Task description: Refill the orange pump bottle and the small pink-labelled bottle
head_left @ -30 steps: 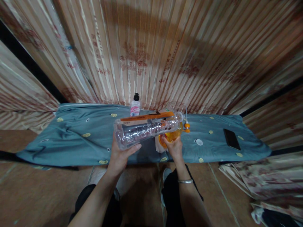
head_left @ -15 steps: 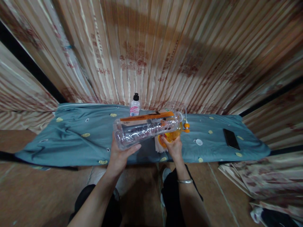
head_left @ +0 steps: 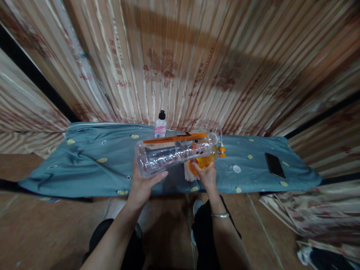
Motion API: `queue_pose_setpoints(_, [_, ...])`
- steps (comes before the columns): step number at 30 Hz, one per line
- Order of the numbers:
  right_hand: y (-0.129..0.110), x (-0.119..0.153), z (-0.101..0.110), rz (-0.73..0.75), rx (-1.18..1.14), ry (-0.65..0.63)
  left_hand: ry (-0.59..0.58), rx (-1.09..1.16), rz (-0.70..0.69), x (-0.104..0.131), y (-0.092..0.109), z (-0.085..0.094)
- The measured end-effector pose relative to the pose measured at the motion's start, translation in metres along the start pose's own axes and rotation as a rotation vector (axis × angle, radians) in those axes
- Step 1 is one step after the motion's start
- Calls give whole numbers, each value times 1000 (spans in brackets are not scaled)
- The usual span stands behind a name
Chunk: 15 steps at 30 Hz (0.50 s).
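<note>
A large clear plastic bottle (head_left: 171,155) with an orange-edged label lies tilted nearly sideways in my left hand (head_left: 142,183), which wraps round its base end. The bottle's mouth points right, over a smaller bottle of yellow-orange liquid (head_left: 206,159). That smaller bottle is gripped in my right hand (head_left: 207,174); its top is partly hidden behind the clear bottle. Just right of it lies an orange pump head (head_left: 222,150) with a thin tube. Some white tissues or papers (head_left: 190,175) show beneath the yellow bottle.
A small bottle with a black cap (head_left: 160,125) stands at the back of the bench covered in blue-green cloth (head_left: 92,165). On the right side lies a black phone (head_left: 275,165). Pleated curtains (head_left: 180,67) hang behind and at both sides.
</note>
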State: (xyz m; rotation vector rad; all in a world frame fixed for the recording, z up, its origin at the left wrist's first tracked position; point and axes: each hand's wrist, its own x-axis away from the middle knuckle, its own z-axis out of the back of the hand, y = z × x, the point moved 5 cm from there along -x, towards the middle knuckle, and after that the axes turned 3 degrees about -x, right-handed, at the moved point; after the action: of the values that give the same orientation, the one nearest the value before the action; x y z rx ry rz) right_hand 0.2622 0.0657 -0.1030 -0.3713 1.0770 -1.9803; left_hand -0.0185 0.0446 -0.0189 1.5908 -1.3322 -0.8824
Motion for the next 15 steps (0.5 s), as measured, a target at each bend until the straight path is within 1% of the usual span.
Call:
queue_pose_setpoints(7, [-5,2,2,-13,6,9,5,0,9,0,0,-1])
queue_pose_setpoints(15, [-3,1,1,-12,6,8,10,7,8,-1,0,-1])
